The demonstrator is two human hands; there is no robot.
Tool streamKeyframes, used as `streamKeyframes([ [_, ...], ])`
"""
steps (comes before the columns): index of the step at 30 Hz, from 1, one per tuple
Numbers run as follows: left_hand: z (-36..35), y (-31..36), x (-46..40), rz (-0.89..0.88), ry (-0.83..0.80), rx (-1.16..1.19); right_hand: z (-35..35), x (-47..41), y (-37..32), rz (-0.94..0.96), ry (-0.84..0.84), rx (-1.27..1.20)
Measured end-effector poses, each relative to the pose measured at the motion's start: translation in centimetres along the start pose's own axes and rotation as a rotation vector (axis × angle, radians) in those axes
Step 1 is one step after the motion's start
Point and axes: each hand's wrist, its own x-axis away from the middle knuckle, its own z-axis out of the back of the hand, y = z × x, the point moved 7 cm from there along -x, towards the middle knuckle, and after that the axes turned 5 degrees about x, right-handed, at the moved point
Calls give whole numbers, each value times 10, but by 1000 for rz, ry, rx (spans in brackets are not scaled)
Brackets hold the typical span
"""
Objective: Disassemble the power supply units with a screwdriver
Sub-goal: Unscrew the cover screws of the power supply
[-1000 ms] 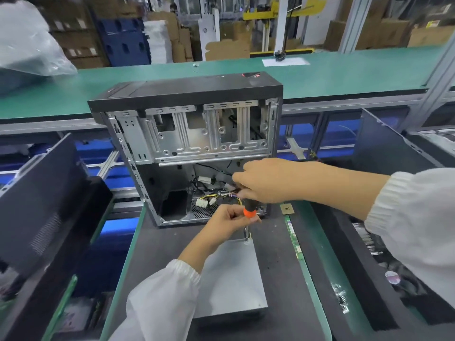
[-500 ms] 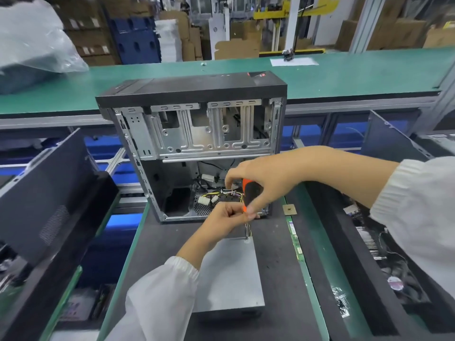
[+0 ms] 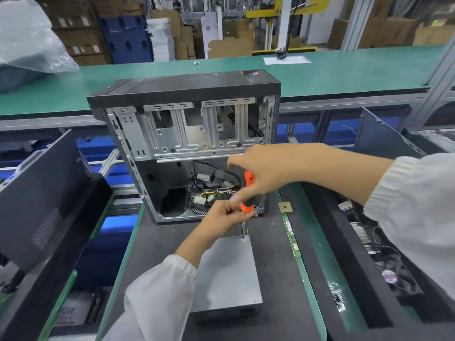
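**Right hand lifts off the driver handle, forefinger now stretched out**

Since a second ago the right hand [image 3: 264, 172] has risen from a low, closed fist over the handle to a higher hold, its forefinger pointing toward 9 o'clock while thumb and remaining fingers grasp the black-and-orange screwdriver [image 3: 248, 190]. Its grip is clenched on the handle. The left hand [image 3: 227, 214] has stayed put below, fingers pinching the orange collar at the lower end of the tool, where the shaft runs down beside a short bundle of wires [image 3: 243, 226].

That shaft meets the far right corner of the grey power supply unit [image 3: 226, 274], which lies flat on the dark worktop [image 3: 273, 279] at 6 o'clock of the hands. At 12 o'clock of the unit stands the opened computer case [image 3: 187, 134], its bare metal drive cage on top and loose white connectors and yellow leads in the bottom bay. A red mark shows on the case's black upper face; its writing is too small to read.

At 3 o'clock, a small square chip [image 3: 285, 207] and a green memory stick [image 3: 291, 236] lie on the worktop's edge, the stick's label unreadable. Farther right a black tray [image 3: 369, 279] holds circuit boards and a fan with a pale round sticker, blurred. At 9 o'clock leans a black side panel [image 3: 44, 200]. A green conveyor belt [image 3: 344, 70] runs behind everything.
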Motion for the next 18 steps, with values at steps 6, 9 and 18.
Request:
streamKeyframes([
  [6,5,-4,-2,7,-15,-8,-11,-5,-6,82,-68,-70],
  [9,6,-2,-2,-16,-2,-11,-5,-1,-2,102,-80,-140],
  [18,5,-2,-3,-19,-40,-13,-13,-2,-12,95,-128,-212],
])
